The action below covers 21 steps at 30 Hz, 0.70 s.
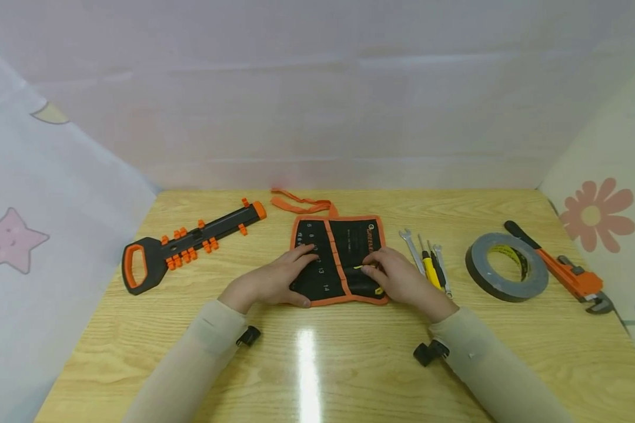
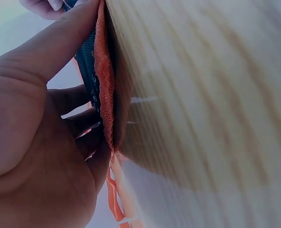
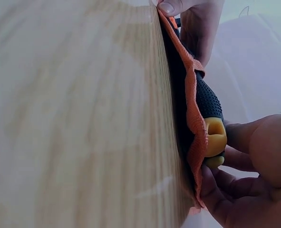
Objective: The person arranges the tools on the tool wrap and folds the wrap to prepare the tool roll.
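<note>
A black tool pouch (image 1: 323,276) with orange trim and printed size numbers lies spread out at the middle of the table. My left hand (image 1: 277,276) rests on its left part, fingers extended over the numbers and thumb along the near edge. At the pouch's right part, my right hand (image 1: 397,276) has curled fingers about a tool with a black-and-yellow handle (image 3: 211,111). The handle lies along the pouch by the orange edge, its yellow end beside the right fingers (image 3: 216,190). The rest of that tool is hidden by pouch and hand.
Right of the pouch lie two wrenches (image 1: 413,249) and two screwdrivers (image 1: 430,269), one yellow, one black. Farther right are a grey tape roll (image 1: 478,270) and an orange pipe wrench (image 1: 566,273). A black-and-orange tool holder (image 1: 219,226) lies left; an orange strap (image 1: 301,205) trails behind the pouch.
</note>
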Each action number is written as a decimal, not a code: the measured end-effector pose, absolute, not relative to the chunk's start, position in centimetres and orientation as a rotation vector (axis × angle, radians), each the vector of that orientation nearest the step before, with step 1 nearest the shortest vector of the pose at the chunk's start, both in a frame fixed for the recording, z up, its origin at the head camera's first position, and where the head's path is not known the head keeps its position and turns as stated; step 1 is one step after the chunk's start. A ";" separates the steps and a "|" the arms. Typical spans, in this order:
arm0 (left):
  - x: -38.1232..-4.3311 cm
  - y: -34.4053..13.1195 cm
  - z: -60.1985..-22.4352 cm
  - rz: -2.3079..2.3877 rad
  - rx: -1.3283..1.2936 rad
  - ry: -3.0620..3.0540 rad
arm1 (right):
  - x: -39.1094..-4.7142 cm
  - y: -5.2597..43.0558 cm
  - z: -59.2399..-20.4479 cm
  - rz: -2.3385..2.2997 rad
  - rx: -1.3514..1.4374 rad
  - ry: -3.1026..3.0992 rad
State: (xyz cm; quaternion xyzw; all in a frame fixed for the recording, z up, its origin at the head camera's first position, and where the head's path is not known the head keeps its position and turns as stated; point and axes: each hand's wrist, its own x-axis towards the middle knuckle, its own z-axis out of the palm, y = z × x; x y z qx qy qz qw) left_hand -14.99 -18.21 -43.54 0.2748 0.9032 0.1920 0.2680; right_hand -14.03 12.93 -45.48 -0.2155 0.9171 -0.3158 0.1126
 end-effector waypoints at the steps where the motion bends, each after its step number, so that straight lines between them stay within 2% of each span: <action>1: -15.0 -18.2 -43.5 0.520 0.743 2.437 | -14.0 13.0 -45.5 -0.925 -0.633 2.694; 21: -15.1 -18.4 -43.9 0.509 0.768 2.433 | -13.7 13.2 -45.2 -0.982 -0.583 2.684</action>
